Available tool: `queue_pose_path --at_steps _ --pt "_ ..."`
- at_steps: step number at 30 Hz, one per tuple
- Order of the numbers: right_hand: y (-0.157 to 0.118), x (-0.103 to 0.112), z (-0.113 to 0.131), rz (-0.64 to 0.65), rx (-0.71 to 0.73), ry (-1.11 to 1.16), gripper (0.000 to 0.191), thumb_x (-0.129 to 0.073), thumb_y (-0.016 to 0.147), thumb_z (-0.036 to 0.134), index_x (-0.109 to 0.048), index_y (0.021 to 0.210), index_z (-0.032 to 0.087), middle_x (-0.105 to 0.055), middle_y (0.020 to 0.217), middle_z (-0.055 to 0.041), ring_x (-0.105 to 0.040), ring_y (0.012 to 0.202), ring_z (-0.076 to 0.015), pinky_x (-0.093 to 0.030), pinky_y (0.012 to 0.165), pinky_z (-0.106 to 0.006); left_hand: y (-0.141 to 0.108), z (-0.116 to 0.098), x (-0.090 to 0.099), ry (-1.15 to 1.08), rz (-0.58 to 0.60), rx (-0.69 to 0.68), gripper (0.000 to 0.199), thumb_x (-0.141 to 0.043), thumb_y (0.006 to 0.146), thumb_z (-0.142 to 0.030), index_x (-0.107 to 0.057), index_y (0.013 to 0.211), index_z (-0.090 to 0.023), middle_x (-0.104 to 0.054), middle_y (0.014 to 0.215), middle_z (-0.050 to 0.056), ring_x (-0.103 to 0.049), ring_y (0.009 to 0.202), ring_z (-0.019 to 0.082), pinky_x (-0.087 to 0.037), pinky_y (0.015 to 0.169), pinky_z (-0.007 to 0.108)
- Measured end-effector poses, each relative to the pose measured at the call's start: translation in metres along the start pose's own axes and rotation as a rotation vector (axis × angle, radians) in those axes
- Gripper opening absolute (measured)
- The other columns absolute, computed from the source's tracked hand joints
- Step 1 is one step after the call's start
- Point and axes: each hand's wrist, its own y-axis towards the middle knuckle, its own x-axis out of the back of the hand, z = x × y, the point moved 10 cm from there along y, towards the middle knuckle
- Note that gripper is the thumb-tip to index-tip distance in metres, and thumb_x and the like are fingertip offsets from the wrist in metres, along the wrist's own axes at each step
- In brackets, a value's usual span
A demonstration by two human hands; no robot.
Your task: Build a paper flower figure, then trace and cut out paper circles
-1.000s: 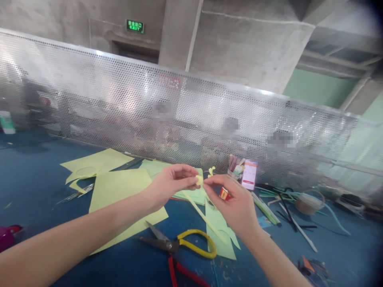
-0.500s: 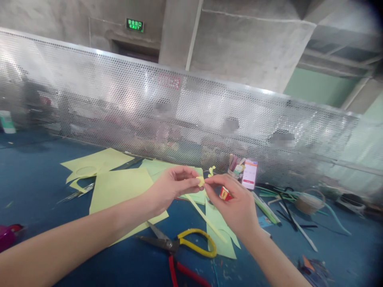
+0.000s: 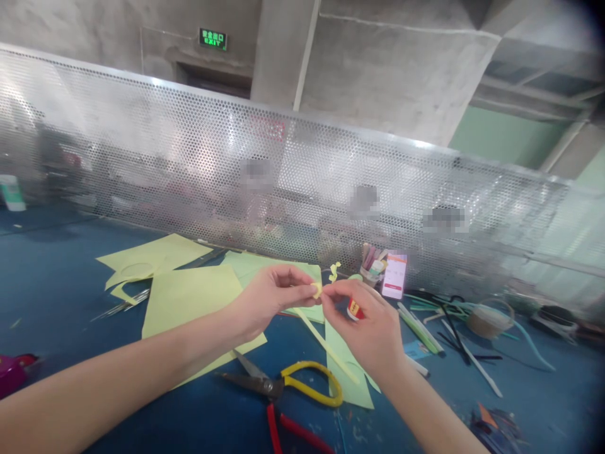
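A small yellow paper piece point(image 3: 316, 290) is pinched between the thumb and fingers of my left hand point(image 3: 274, 297). Touching its right side are the closed fingertips of my right hand point(image 3: 371, 321), which partly hide it. Behind the right hand's fingers a small red and yellow container point(image 3: 355, 308) shows in part. Yellow-green sheets point(image 3: 189, 296) lie under and beyond my left arm. Scissors point(image 3: 269, 386) with one yellow and one red handle lie open below my hands. A curly yellow paper scrap point(image 3: 334, 272) stands out just beyond the fingertips.
A perforated metal screen point(image 3: 189, 157) runs behind the blue table point(image 3: 198, 416). At the right are a cup of sticks point(image 3: 372, 268), a lit phone point(image 3: 394, 276), green and black strips, and a tape roll point(image 3: 486, 320). A purple object point(image 3: 12, 373) sits at the left edge.
My right hand has shifted slightly, and its thumb has drawn up toward the fingertips, covering a bit more of the red container. The left hand looks almost unmoved.
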Motion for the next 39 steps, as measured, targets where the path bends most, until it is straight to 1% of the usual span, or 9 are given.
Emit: queue_pose_path --at_steps 6,11,15,18,21,27,33,36,39 --pt "-0.002 -0.003 0.004 0.021 0.068 -0.056 0.014 -0.054 0.076 0.008 -0.057 0.078 0.021 -0.061 0.073 0.0001 -0.056 0.068 -0.0123 -0.046 0.067 -0.025 0.000 0.006 -0.001 0.014 0.008 0.018 0.019 -0.076 0.065 -0.023 -0.063 0.075 -0.013 -0.067 0.070 0.000 -0.066 0.071 0.012 -0.051 0.075 0.027" --pt "-0.004 -0.008 0.004 0.047 0.149 -0.136 0.011 -0.053 0.076 0.008 -0.054 0.075 0.019 -0.056 0.068 0.0010 -0.053 0.065 -0.0124 -0.044 0.063 -0.025 0.001 0.010 -0.004 0.017 0.040 0.032 0.020 -0.076 0.065 -0.025 -0.066 0.078 -0.013 -0.069 0.073 0.001 -0.065 0.071 0.012 -0.051 0.076 0.027" --pt "-0.001 -0.009 -0.006 0.074 0.066 -0.062 0.010 -0.054 0.079 0.009 -0.056 0.080 0.019 -0.059 0.075 0.0009 -0.056 0.070 -0.0110 -0.045 0.068 -0.023 0.003 0.007 0.000 -0.016 0.006 0.035 0.018 -0.076 0.066 -0.023 -0.067 0.078 -0.013 -0.069 0.074 0.002 -0.066 0.075 0.013 -0.050 0.078 0.026" --pt "0.000 -0.007 -0.009 0.067 0.031 -0.019 0.009 -0.056 0.079 0.011 -0.057 0.081 0.020 -0.060 0.076 0.0011 -0.057 0.071 -0.0107 -0.046 0.069 -0.022 0.004 0.005 0.002 -0.036 -0.007 0.039 0.018 -0.076 0.066 -0.023 -0.067 0.077 -0.012 -0.069 0.073 0.002 -0.066 0.075 0.014 -0.050 0.078 0.026" --pt "0.000 -0.005 -0.008 0.052 0.031 -0.011 0.009 -0.057 0.078 0.011 -0.058 0.080 0.019 -0.060 0.075 0.0009 -0.057 0.070 -0.0108 -0.046 0.068 -0.023 0.002 0.007 0.003 -0.043 -0.015 0.059 0.019 -0.076 0.066 -0.023 -0.067 0.078 -0.012 -0.069 0.073 0.003 -0.066 0.074 0.014 -0.050 0.078 0.027" --pt "-0.002 -0.004 -0.001 0.041 0.066 -0.038 0.010 -0.057 0.076 0.009 -0.058 0.079 0.019 -0.060 0.073 0.0016 -0.056 0.068 -0.0102 -0.045 0.066 -0.022 0.001 0.007 0.001 -0.023 -0.009 0.060 0.018 -0.075 0.067 -0.024 -0.066 0.077 -0.012 -0.068 0.073 0.002 -0.065 0.072 0.012 -0.050 0.078 0.027" --pt "-0.003 -0.002 0.003 -0.022 0.117 -0.128 0.011 -0.056 0.074 0.008 -0.056 0.074 0.018 -0.057 0.068 0.0013 -0.053 0.065 -0.0107 -0.044 0.063 -0.023 -0.001 0.006 -0.004 0.025 0.015 0.008 0.024 -0.074 0.068 -0.025 -0.060 0.087 -0.017 -0.069 0.081 0.002 -0.064 0.080 0.014 -0.047 0.081 0.030" --pt "-0.004 -0.001 0.003 -0.042 0.126 -0.157 0.011 -0.056 0.074 0.007 -0.055 0.072 0.018 -0.057 0.066 0.0011 -0.053 0.063 -0.0114 -0.044 0.062 -0.024 -0.003 0.003 -0.008 0.083 0.019 -0.048 0.024 -0.073 0.068 -0.021 -0.058 0.087 -0.019 -0.067 0.083 0.001 -0.062 0.081 0.013 -0.046 0.078 0.027" --pt "-0.004 -0.003 0.004 -0.029 0.132 -0.149 0.011 -0.055 0.076 0.008 -0.056 0.074 0.019 -0.059 0.068 0.0005 -0.054 0.064 -0.0118 -0.044 0.063 -0.025 -0.004 0.000 -0.005 0.118 -0.017 -0.101 0.022 -0.072 0.068 -0.018 -0.058 0.086 -0.019 -0.064 0.082 -0.001 -0.060 0.080 0.011 -0.045 0.077 0.025"
